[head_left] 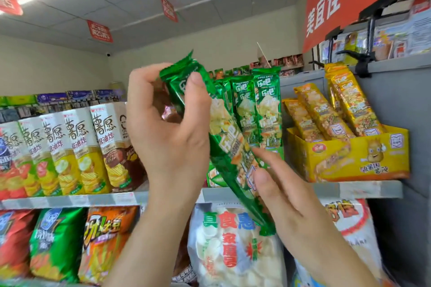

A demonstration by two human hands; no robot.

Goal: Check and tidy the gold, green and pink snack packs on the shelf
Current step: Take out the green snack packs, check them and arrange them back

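Left hand (168, 128) pinches the top of the green pack (229, 147). The pack slants down-right to my right hand (286, 193), whose fairly straight fingers lie against its lower end; I cannot tell if they grip. The green row (265, 109) stands upright just behind, so I judge the pack must swing vertical.

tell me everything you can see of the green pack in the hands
The green pack is a long, slim, glossy foil sleeve with crimped ends, white lettering and pictured snack pieces. It is held off the shelf, tilted, top toward upper left. The left hand grips its upper end; the right hand pinches its lower part, thumb on the front.
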